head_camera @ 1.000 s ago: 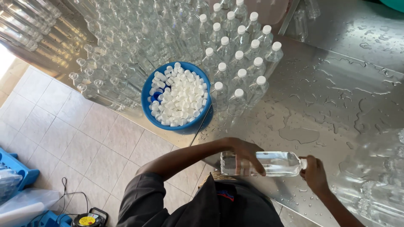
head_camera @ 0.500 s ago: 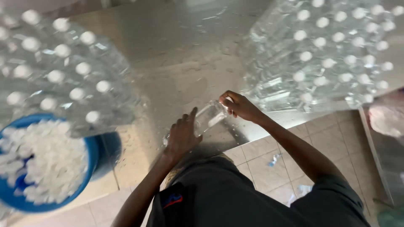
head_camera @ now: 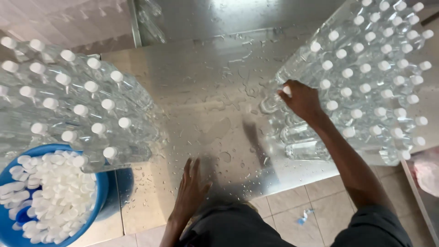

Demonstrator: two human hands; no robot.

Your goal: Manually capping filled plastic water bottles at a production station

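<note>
A capped clear bottle (head_camera: 274,101) lies on its side on the wet steel counter (head_camera: 206,91), at about two o'clock from the picture's middle, at the near edge of a large stack of capped bottles (head_camera: 366,77) that fills the right side. The right hand (head_camera: 302,99) rests on the bottle's white cap (head_camera: 286,90), its fingers curled closed around the cap end, apparently so the bottle can be pushed in line with the others. Those bottles lie in rows with their caps all facing the viewer, which looks like a way to pack them tightly and show which are sealed. The left hand (head_camera: 191,192) is at six o'clock, flat on the counter with its fingers spread open and nothing in it, seemingly bracing the body. At nine o'clock a second bottle stack (head_camera: 68,100) lies the same way, caps outward. Below it, at eight o'clock, a blue bowl (head_camera: 101,194) heaped with loose white caps sits at the counter's corner, within reach of the left hand. Water drops dot the counter between the stacks. Tiled floor (head_camera: 320,201) shows along the bottom edge.
</note>
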